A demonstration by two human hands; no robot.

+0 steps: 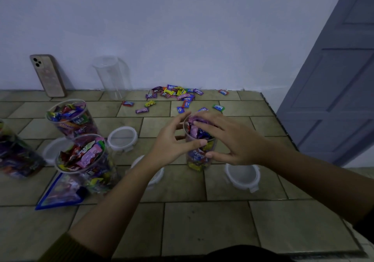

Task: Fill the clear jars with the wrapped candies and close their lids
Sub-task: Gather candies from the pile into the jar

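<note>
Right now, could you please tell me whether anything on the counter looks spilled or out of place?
Yes: wrapped candies lie scattered loose on the tiled counter near the wall. A phone leans against the wall at the back left, unrelated to the filling. No damage shows.

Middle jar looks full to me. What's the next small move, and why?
Probably move the right hand to the loose lid beside the jar: candies already reach its rim, and the left hand steadies it.
</note>
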